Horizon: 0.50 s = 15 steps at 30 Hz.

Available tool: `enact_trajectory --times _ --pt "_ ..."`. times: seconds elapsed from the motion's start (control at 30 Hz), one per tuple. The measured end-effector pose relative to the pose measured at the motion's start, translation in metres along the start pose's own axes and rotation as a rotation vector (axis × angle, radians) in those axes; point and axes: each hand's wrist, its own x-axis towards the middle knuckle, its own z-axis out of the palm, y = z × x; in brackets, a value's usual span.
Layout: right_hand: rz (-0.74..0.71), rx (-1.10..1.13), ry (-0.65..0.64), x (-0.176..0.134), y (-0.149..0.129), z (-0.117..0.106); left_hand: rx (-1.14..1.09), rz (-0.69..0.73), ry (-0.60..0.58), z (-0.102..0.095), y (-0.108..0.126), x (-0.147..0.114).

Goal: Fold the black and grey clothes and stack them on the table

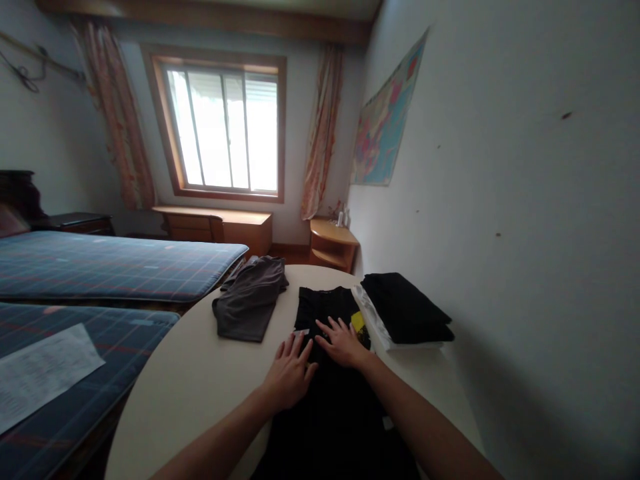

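I report from the head view that both hands are laid palm down on a long black cloth garment (340, 393), which lies lengthwise on the round cream-coloured surface (195, 387) and runs toward the lower edge of the view. The left hand (289, 375) rests at the garment's left edge, fingers spread and closed on nothing; a small whitish tag (301, 332) shows at its fingertips. The right hand (343, 343) lies flat farther right, fingers likewise extended, just beside a bright yellow patch (358, 323). I find the two hands near each other but apart. To the right, close to the wall, I note a folded black cloth garment (404, 308) stacked upon a folded white cloth item (371, 313). To the left, well clear of the left hand, lies a folded dark grey cloth garment (254, 298). Beyond the surface, on the left, I record blue plaid mattresses (120, 263); the nearer one bears a printed white paper sheet (47, 373), its text illegible to me.
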Motion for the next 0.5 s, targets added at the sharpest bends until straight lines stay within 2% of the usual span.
enact_trajectory --times 0.23,0.5 --pt "0.004 -0.041 -0.015 0.007 -0.001 0.011 0.045 -0.009 -0.004 0.001 -0.003 0.009" --pt "0.042 -0.054 0.005 0.042 -0.005 0.009 0.071 0.02 -0.015 -0.005 -0.028 0.043"
